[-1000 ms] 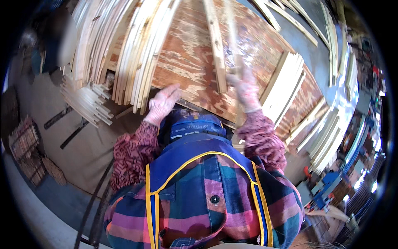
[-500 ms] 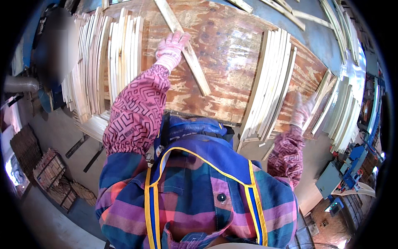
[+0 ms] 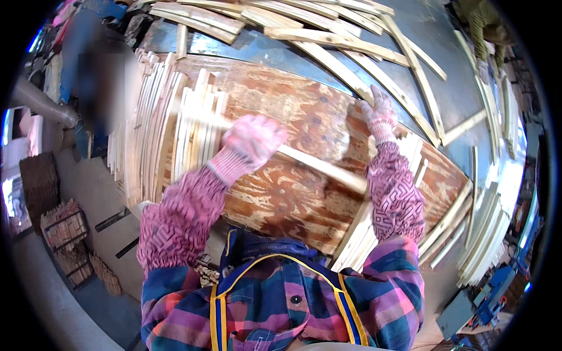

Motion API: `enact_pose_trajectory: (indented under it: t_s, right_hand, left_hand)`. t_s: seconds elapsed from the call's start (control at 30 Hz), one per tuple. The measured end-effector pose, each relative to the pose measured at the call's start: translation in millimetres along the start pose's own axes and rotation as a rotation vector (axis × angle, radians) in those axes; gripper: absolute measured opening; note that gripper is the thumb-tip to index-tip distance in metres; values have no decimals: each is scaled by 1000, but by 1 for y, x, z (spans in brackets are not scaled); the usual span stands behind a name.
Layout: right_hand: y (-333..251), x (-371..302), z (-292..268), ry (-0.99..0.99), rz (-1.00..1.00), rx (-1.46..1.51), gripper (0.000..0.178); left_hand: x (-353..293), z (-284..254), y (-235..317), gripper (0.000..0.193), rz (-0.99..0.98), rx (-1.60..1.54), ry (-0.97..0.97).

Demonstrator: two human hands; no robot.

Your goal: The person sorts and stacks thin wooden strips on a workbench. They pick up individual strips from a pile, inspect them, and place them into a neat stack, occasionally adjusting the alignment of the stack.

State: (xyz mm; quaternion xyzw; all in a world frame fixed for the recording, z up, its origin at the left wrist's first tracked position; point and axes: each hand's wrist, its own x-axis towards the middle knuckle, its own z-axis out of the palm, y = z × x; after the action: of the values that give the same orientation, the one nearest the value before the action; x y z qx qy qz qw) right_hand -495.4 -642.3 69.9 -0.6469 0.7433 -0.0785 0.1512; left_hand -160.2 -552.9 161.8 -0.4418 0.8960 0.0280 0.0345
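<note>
My left hand (image 3: pixel 255 139), in a pink knit glove, is closed round a pale wooden strip (image 3: pixel 325 168). The strip slants across the plywood tabletop (image 3: pixel 275 202), its left part smeared by motion. My right hand (image 3: pixel 381 114), gloved alike, reaches past the table's far edge with its fingers extended. Its fingertips are by the near end of a long board (image 3: pixel 333 67) in a loose pile; whether they touch it I cannot tell. Below my right forearm, a row of strips (image 3: pixel 358 237) lies partly hidden.
Several pale strips (image 3: pixel 202 131) stand in rows at the table's left. More boards (image 3: pixel 418 73) lie crisscrossed beyond the far edge. Bundled strips (image 3: pixel 486 234) are at the right, near a blue-grey machine (image 3: pixel 468 313). Another person (image 3: pixel 96 82) is at the far left.
My left hand has swung the strip from a steep slant to a flatter one. My right hand has moved from the table's right side to the far board pile. The view has shifted.
</note>
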Motion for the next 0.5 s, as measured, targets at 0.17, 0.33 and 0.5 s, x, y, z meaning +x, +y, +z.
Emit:
enact_pose_trajectory:
  t_s: [0.17, 0.33, 0.5]
  right_hand:
    - [-57, 72, 11, -287, -2, -280, 59]
    - [-93, 29, -4, -301, -14, -195, 58]
    - [-73, -106, 11, -495, -22, -14, 63]
  left_hand:
    - [-83, 24, -35, 54, -844, -702, -289]
    - [-113, 88, -20, 55, -1106, -1547, -90]
    - [-113, 116, -5, 36, -1110, -1998, 13]
